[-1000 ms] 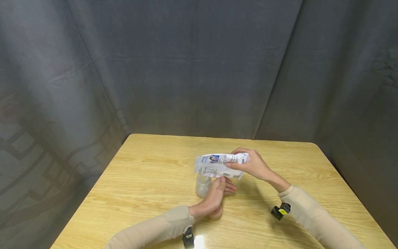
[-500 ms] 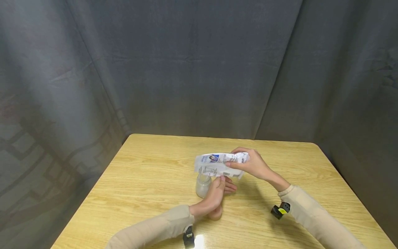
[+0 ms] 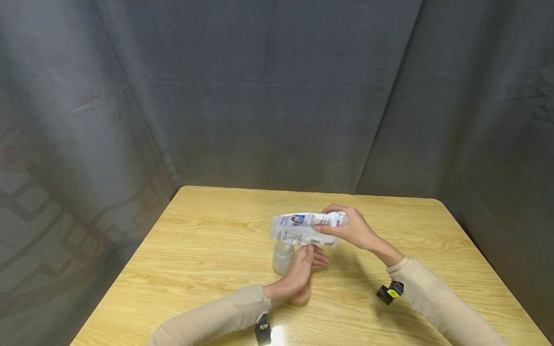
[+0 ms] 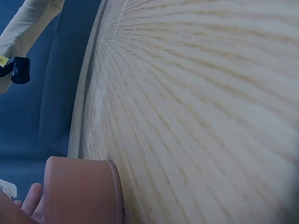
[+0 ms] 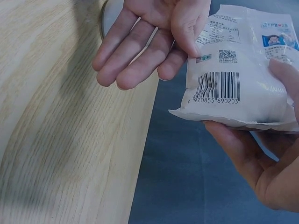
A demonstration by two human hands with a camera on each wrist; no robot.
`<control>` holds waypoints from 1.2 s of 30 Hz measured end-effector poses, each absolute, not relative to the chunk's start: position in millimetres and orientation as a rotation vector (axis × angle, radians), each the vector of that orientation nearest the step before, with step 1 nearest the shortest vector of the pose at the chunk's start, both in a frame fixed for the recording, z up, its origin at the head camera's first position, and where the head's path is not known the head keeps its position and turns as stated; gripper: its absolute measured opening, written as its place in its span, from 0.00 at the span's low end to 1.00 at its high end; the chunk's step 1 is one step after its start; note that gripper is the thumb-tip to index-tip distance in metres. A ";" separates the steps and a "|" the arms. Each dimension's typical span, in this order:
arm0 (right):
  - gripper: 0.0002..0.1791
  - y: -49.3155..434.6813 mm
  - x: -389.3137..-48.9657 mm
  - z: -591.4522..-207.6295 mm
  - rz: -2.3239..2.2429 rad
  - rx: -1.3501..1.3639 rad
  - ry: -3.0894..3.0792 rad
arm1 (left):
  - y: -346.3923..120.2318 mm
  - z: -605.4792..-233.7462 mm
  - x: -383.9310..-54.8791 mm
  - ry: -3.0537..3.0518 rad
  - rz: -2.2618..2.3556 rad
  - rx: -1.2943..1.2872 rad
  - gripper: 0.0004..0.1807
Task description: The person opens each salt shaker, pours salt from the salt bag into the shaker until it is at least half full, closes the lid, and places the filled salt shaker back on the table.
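My right hand (image 3: 352,231) grips a white printed plastic bag (image 3: 298,231) near its right end, thumb in front and fingers behind. The bag is tilted, and its left end overlaps the mouth of a small clear glass jar (image 3: 282,259) in the head view. Whitish contents show in the jar. Beside it, my left hand (image 3: 303,266) has its fingers extended, palm up in the right wrist view. The left thumb tip is right at the bag's lower side, near the barcode. A pinkish-brown cylinder (image 4: 81,191) stands close by the left wrist.
Pale wood tabletop (image 3: 216,216) lies under everything, with dark grey curtains (image 3: 268,96) behind and at both sides. Each sleeve carries a black wrist camera, such as the right wrist camera (image 3: 389,292). A pale round rim (image 5: 110,16) peeks out behind the left hand.
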State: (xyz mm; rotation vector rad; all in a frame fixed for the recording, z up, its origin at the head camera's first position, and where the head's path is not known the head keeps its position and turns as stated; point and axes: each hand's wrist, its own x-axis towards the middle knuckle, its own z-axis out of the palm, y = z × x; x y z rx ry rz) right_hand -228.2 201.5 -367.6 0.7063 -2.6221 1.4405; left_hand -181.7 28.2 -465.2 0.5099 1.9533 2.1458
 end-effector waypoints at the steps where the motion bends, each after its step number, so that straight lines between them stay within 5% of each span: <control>1: 0.20 201.6 -228.2 -367.6 1.435 0.708 -2.621 | 28.5 -465.3 -181.8 1.950 2.150 0.505 0.24; 36: 0.21 202.6 -230.6 -366.9 1.390 0.727 -2.630 | 28.9 -463.1 -181.0 1.954 2.121 0.479 0.24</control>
